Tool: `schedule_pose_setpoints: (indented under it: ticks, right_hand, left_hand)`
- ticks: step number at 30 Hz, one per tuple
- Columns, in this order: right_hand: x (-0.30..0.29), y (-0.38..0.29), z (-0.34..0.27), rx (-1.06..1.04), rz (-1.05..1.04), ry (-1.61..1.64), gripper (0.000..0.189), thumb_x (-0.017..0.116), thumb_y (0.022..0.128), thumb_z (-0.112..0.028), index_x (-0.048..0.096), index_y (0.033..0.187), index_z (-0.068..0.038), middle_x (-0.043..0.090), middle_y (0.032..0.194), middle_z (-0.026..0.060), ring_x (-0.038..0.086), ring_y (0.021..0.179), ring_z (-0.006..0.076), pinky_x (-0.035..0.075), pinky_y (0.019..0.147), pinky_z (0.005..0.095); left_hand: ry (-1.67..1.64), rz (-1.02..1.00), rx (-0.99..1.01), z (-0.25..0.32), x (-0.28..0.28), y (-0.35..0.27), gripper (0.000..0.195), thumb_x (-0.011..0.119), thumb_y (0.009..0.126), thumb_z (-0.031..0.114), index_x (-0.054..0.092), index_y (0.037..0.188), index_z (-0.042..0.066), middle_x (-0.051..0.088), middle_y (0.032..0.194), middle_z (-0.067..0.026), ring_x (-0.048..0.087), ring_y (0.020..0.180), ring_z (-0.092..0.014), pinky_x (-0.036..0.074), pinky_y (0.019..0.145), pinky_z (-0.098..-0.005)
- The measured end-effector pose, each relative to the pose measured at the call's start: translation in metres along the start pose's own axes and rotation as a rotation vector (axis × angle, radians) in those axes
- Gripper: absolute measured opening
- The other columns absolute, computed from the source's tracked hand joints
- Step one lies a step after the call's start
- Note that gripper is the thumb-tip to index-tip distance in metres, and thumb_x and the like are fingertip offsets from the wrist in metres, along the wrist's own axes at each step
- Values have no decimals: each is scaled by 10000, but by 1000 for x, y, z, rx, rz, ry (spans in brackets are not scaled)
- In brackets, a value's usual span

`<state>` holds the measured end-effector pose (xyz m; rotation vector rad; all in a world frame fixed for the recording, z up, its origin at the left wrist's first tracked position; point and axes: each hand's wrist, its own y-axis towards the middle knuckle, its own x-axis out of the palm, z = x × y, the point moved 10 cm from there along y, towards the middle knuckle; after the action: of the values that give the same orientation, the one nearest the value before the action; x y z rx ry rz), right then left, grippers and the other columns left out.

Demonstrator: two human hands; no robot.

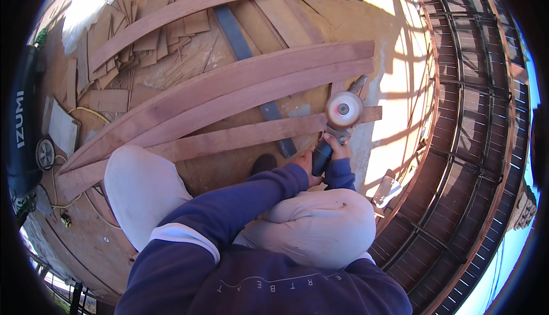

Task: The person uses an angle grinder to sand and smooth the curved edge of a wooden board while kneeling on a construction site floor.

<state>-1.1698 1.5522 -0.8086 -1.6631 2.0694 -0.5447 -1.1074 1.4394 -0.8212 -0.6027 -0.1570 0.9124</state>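
Note:
An angle grinder [322, 156] with a dark body is held in both hands, disc end pointing away from me. My left hand [306, 165] wraps the rear of its body. My right hand [338, 145] grips it near the head, thumb on top. The round disc [343, 109] looks blurred, as if spinning. Beneath it lies a narrow wooden board [244, 136], its right end showing past the disc; whether they touch cannot be told. Two curved wooden boards [240, 77] lie side by side just beyond. A dark pointed piece [357, 84] shows beyond the disc.
Another curved board [193, 8] lies farther off, near a heap of thin wood offcuts [150, 46]. A dark flat bar [233, 31] runs under the boards. At left stands a black Izumi tank [23, 122] with a wheel [45, 154] and yellow hose [92, 111]. Metal framework [454, 143] borders the right.

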Motion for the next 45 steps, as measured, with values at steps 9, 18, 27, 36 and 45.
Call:
schedule_pose_setpoints:
  ticks: [9, 18, 27, 36, 45]
  right_hand:
    - [-30, 7, -1, -167, -151, -666, 335, 785, 663, -152, 643, 920, 11, 672, 830, 51, 629, 744, 147, 498, 695, 287]
    - [-64, -6, 29, 19, -122, -860, 404, 804, 624, -188, 643, 938, 9, 686, 861, 75, 642, 772, 164, 506, 728, 305]
    - [-55, -5, 33, 51, -176, -924, 423, 798, 629, -196, 637, 961, 10, 691, 901, 101, 663, 827, 198, 512, 750, 317]
    - [-78, 9, 49, 72, -125, -950, 465, 820, 593, -213, 640, 961, 7, 686, 886, 93, 652, 823, 197, 503, 749, 325]
    - [-77, 10, 50, 43, -153, -957, 472, 815, 605, -221, 632, 970, 18, 683, 902, 104, 653, 832, 208, 503, 758, 326]
  left_hand:
    - [544, 540, 99, -39, -140, -11, 757, 795, 640, 362, 459, 1236, 38, 474, 1218, -138, 427, 1185, -302, 351, 980, -429]
    - [593, 363, -141, -89, -128, 18, 584, 790, 647, 278, 457, 1084, 79, 550, 1123, -133, 507, 1117, -298, 375, 938, -413]
    - [734, 495, -108, -108, -125, 33, 152, 505, 836, 157, 530, 972, 95, 622, 973, -129, 604, 961, -293, 418, 881, -432]
    - [683, 404, -160, -109, -124, 35, 411, 705, 675, 163, 504, 1026, 89, 603, 1035, -139, 585, 1023, -301, 401, 932, -433]
    - [677, 377, -166, -109, -123, 36, 467, 753, 662, 206, 495, 1033, 89, 601, 1038, -139, 585, 1021, -301, 406, 921, -431]
